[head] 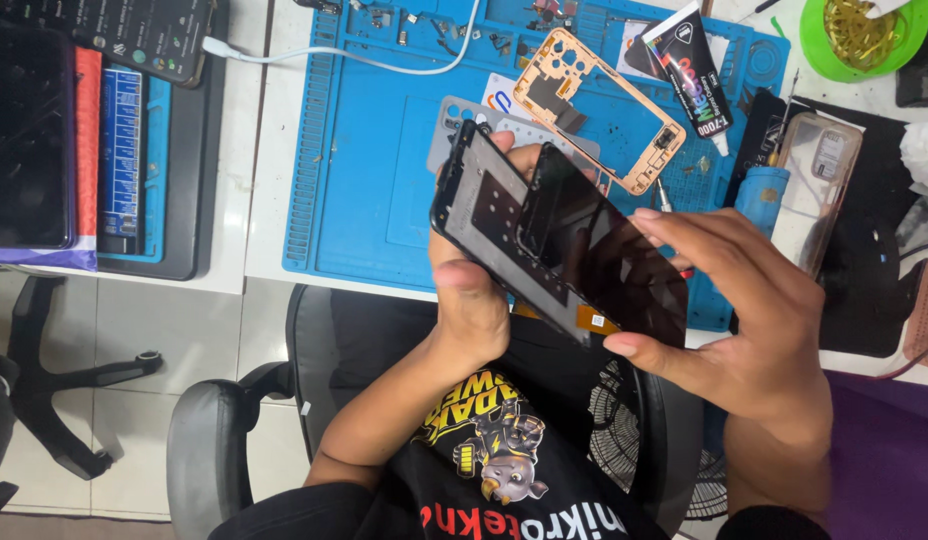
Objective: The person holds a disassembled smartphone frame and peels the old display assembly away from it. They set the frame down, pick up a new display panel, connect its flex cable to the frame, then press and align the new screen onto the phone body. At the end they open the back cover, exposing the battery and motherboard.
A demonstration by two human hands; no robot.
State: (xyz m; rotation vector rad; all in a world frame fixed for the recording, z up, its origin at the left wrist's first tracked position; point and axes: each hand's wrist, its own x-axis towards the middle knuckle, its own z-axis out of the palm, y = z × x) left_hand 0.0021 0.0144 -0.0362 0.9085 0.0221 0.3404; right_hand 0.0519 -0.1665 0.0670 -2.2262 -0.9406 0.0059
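Left hand (471, 300) grip: thumb pressed on the near long edge of the black rectangular phone frame (484, 215), fingers wrapped behind, fingertips showing over its far edge. Right hand (749, 320) grip: fingers spread, index along the far edge and thumb under the near corner of the glossy black display panel (609, 260), pinching it across its width.

Key relation: panel lies on top of frame, partly overlapping, its upper-left end tilted up off the frame, lower-right end sticking out toward the right hand. Both long axes run upper-left to lower-right, roughly parallel. An orange flex tab (596, 320) shows under the panel's near edge, between the two hands. Frame is nearer the left hand, panel nearer the right; both held in the air above the tabletop edge, over the lap.

Outward: blue silicone work mat (364, 200) beneath; a gold-coloured plastic phone mid-frame (599, 105) lies on it farther back; black glue tube (692, 75) beside that.
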